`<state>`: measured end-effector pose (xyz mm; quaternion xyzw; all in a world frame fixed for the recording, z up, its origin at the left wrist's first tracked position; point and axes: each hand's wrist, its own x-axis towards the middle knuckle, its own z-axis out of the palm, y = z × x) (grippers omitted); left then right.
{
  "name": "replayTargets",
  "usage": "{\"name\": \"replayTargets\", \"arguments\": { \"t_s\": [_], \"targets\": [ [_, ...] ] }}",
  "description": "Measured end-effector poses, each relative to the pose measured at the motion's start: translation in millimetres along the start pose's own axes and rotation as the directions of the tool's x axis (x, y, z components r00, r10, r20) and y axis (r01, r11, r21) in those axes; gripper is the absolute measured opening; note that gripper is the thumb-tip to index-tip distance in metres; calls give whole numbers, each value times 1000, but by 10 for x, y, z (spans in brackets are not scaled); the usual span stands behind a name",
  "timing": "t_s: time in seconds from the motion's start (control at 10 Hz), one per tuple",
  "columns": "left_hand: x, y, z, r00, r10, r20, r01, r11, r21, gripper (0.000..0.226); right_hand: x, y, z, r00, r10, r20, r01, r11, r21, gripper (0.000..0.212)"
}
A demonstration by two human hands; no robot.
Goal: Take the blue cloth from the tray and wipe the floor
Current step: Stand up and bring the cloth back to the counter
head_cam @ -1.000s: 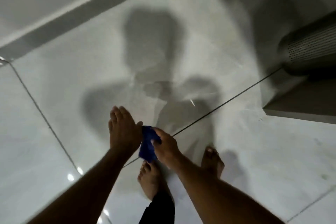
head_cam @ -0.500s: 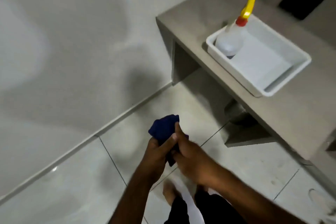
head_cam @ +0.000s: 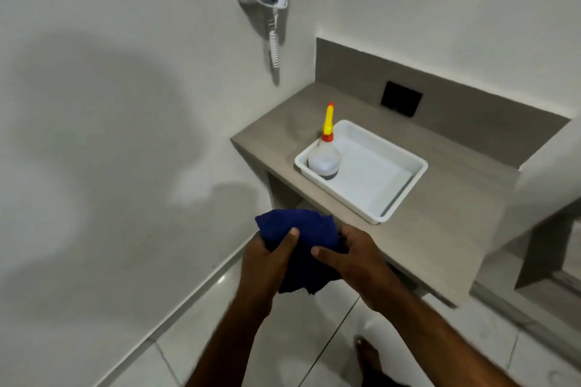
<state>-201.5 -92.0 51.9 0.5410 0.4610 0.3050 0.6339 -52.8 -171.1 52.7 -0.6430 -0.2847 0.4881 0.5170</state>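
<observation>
Blue cloth (head_cam: 303,248) bunched between both hands, held above the floor (head_cam: 283,339), near-left of the desk (head_cam: 434,223). Left hand (head_cam: 267,264) grip clenched on it, thumb on top; right hand (head_cam: 352,258) grip grasping its right side. Soft crumpled fabric. White rectangular plastic tray (head_cam: 405,185) on desk holds a squeeze bottle (head_cam: 325,157).

Dim, soft, large wall (head_cam: 110,135) shadow

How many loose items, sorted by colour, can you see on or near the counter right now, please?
Blue: 1, the crumpled blue cloth held in both hands
White: 1, the rectangular white plastic tray on the counter
Clear with yellow nozzle: 1, the squeeze bottle standing in the tray
Total: 3
</observation>
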Motion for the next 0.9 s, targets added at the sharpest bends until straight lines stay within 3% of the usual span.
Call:
{"name": "replayTargets", "arguments": {
  "t_s": [0.1,0.2,0.3,0.4,0.5,0.6,0.7,0.8,0.9],
  "targets": [
    [281,135,274,995,-73,-63,67,993,-100,34,236,-181,-390,998,-21,-66,19,999,-32,28],
    [668,248,615,988,-134,-71,129,989,-77,34,577,-371,-875,985,-40,-165,13,986,-165,27],
    [1152,271,1065,984,-180,2,180,983,27,38,1060,-439,-1349,967,-15,-256,-71,943,-324,33],
    [1651,130,1540,968,-246,50,233,955,186,34,1578,-335,-1681,970,72,-234,-172,882,-440,32],
    [1996,-49,1865,945,-328,11,307,895,323,29,2031,-141,-1832,970,121,-210,-222,794,-566,30],
    [2197,-151,2039,950,-311,-32,293,851,435,19,2358,59,-1866,978,120,-173,-208,682,-701,27],
    [2244,-146,2120,958,-283,35,196,740,643,15,2586,148,-1817,984,150,-92,-162,568,-806,11],
    [2248,-119,2172,968,-228,101,24,490,871,21,2713,185,-1811,963,251,-101,-198,396,-897,25],
    [2159,-26,2207,987,-124,104,-72,237,969,20,2604,214,-1854,992,91,-91,-106,179,-978,40]
  ]
}}
